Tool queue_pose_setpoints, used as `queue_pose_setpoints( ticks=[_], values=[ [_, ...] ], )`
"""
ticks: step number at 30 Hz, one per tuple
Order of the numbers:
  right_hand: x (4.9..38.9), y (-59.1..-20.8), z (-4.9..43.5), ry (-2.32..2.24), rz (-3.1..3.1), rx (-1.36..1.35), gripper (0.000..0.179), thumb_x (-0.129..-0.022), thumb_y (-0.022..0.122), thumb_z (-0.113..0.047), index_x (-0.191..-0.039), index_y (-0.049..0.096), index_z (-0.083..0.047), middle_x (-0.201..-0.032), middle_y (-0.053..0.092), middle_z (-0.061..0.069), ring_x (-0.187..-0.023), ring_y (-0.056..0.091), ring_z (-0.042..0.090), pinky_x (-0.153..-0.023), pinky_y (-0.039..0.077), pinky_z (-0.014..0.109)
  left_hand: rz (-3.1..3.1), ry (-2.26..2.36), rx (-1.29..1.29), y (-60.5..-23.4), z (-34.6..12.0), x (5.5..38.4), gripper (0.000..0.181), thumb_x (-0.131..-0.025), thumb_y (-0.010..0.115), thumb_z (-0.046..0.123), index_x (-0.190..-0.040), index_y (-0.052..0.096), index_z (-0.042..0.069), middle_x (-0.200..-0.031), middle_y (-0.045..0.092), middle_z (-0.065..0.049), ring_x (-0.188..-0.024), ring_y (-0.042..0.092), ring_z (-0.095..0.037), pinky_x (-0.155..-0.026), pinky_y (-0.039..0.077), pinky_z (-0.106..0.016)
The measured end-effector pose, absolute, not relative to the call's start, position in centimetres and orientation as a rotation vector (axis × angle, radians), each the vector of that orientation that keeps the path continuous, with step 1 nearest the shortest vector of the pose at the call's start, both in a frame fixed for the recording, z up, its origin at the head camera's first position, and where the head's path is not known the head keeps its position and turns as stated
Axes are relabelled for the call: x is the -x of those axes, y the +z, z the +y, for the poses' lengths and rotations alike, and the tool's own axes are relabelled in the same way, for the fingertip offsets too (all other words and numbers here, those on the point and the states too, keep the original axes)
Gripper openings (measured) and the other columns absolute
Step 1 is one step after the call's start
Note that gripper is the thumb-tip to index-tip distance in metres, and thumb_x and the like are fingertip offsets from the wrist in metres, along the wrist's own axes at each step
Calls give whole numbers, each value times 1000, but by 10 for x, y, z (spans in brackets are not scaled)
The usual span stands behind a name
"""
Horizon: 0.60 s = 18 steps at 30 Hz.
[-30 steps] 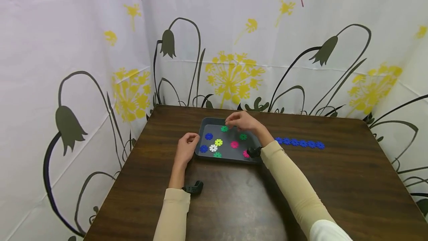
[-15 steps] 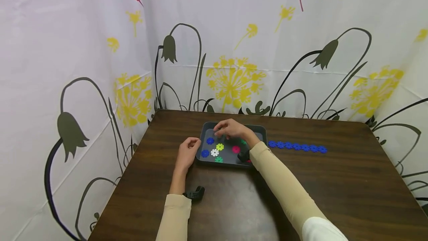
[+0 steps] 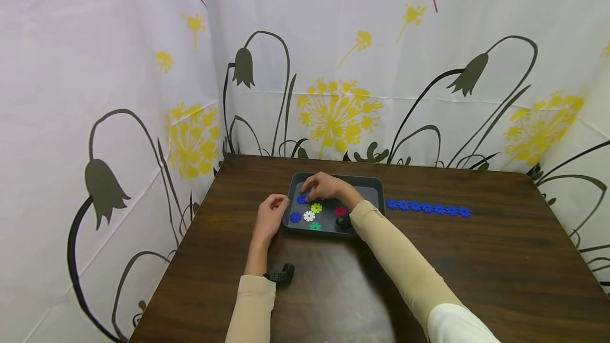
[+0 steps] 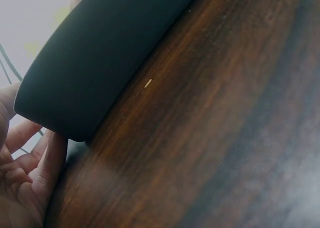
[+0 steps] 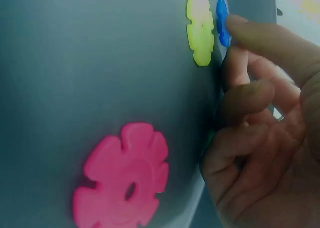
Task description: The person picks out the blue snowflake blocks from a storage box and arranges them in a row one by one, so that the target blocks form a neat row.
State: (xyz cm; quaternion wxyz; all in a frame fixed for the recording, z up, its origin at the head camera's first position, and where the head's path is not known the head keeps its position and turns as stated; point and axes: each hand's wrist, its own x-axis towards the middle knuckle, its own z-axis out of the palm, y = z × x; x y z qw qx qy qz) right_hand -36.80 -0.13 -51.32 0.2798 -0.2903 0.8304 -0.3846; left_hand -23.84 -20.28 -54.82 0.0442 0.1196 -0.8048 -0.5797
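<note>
My left hand [image 3: 269,218] grips the left side of a dark grey tray [image 3: 333,233]; the left wrist view shows its fingers at the tray's corner [image 4: 75,113]. Inside the tray, my right hand [image 3: 324,186] reaches over a blue notched disc [image 3: 302,199], with thumb and forefinger apart at its edge. Close by lie a yellow disc [image 5: 201,28], a white disc [image 3: 309,216], a second blue disc [image 3: 295,217] and a green disc [image 3: 315,225]. A pink disc [image 5: 127,183] is nearer the right wrist. The right hand and forearm hide part of the tray.
Right of the tray, several blue discs [image 3: 427,208] lie in a row on the dark wooden table [image 3: 343,295]. A white curtain [image 3: 410,57] with printed flowers hangs behind the table and along its left side. Each wrist wears a black band.
My right hand has moved left across the tray, from beside a green disc to the upper blue disc, and now covers that green disc. The left hand stays at the tray's left side.
</note>
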Motion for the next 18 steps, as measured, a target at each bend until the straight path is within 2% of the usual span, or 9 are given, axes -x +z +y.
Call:
queue_pose_setpoints(
  ticks=[7,13,18],
  values=[
    [365,-509,-12,-888,2317,853,23,-96,79,-6,-118,73,-6,-97,70,5,-76,57,13,-71,47,26,-2448,-1773,-382,-545,-204,238,28,-106,68,29,-124,73,8,-120,72,-15,-113,64,-29,-92,47,-37],
    [363,-507,-11,-870,2344,784,21,-97,79,-7,-110,64,-7,-94,62,3,-75,53,15,-71,44,28,-2457,-1774,-376,-543,-201,239,28,-106,68,28,-125,72,7,-122,72,-16,-114,64,-29,-93,47,-36],
    [362,-505,-8,-868,2375,792,16,-99,77,-9,-107,63,-7,-94,62,3,-79,54,16,-74,45,29,-2448,-1783,-387,-544,-199,241,27,-105,69,26,-124,72,6,-122,71,-16,-114,63,-29,-92,46,-36]
  ],
)
